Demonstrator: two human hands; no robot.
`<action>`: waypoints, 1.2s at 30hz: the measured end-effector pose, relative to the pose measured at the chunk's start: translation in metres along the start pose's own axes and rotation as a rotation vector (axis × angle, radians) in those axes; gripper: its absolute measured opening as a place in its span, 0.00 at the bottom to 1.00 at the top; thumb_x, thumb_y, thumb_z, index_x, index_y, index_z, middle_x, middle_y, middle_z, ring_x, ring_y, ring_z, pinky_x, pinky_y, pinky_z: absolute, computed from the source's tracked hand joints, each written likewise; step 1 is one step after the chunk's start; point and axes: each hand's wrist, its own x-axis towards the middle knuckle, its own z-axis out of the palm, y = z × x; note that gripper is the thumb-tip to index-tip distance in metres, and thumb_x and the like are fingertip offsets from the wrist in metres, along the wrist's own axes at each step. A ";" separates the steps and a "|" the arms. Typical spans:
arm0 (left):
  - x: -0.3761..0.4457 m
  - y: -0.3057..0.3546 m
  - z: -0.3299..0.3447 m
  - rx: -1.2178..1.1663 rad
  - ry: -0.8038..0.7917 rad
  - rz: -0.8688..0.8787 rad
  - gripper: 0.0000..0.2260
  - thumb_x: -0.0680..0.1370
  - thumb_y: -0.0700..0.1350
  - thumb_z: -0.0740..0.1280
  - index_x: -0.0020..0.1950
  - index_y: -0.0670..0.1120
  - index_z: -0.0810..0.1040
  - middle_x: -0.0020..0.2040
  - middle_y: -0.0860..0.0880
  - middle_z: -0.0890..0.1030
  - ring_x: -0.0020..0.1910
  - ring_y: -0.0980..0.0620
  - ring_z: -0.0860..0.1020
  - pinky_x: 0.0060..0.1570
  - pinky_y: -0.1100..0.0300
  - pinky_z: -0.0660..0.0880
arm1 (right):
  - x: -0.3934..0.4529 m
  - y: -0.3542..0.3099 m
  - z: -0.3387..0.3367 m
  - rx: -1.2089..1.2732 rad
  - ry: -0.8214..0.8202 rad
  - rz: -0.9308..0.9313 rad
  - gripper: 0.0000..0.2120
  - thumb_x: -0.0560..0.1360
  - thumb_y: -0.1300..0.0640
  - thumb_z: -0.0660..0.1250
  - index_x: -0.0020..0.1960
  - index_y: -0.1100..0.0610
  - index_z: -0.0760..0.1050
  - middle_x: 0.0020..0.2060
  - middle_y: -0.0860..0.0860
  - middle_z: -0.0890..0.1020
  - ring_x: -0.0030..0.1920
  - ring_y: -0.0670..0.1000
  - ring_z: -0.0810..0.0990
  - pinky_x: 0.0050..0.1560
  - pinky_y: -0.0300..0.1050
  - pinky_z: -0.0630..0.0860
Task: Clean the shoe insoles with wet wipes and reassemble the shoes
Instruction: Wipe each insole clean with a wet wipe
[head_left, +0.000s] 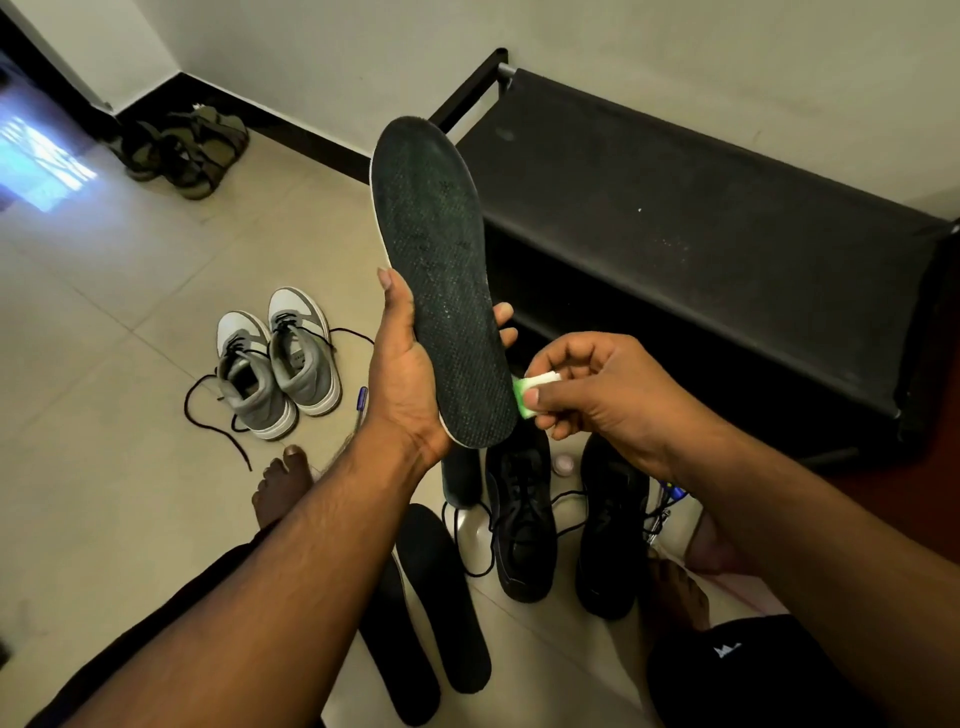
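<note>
My left hand (402, 379) grips a dark insole with a white edge (441, 270) at its heel half and holds it upright, toe end up. My right hand (597, 389) pinches a small folded white and green wet wipe (530, 392) against the insole's right edge near the heel. Below, on the floor, lie two black insoles (441, 592) side by side, and a pair of black shoes (522, 519) with loose laces. A third dark insole (460, 475) shows partly behind my left wrist.
A pair of grey and white sneakers (280, 358) with untied laces stands on the tiled floor at the left. A black shoe rack (701, 223) fills the right. Olive sandals (182, 145) sit in the far corner. A pen (360, 402) lies near the sneakers. My bare feet rest on the floor.
</note>
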 end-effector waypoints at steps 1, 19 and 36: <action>0.001 -0.001 0.000 -0.017 0.007 0.016 0.40 0.76 0.71 0.53 0.74 0.41 0.69 0.60 0.36 0.79 0.52 0.43 0.81 0.49 0.51 0.80 | -0.001 -0.001 0.002 -0.021 0.000 -0.007 0.06 0.70 0.69 0.72 0.47 0.65 0.78 0.35 0.59 0.82 0.32 0.51 0.80 0.31 0.39 0.77; 0.010 -0.021 -0.003 -0.136 0.082 0.109 0.40 0.72 0.69 0.62 0.72 0.40 0.70 0.66 0.30 0.74 0.57 0.36 0.80 0.50 0.48 0.79 | -0.016 0.004 0.030 -0.142 -0.086 -0.084 0.04 0.71 0.69 0.72 0.45 0.65 0.79 0.36 0.64 0.82 0.33 0.52 0.79 0.31 0.38 0.77; 0.008 -0.024 0.001 -0.128 0.090 0.096 0.47 0.64 0.71 0.73 0.72 0.40 0.70 0.67 0.29 0.73 0.56 0.34 0.79 0.53 0.42 0.78 | -0.013 0.003 0.024 -0.128 -0.042 -0.109 0.04 0.71 0.68 0.72 0.45 0.64 0.79 0.38 0.63 0.83 0.33 0.51 0.79 0.32 0.40 0.76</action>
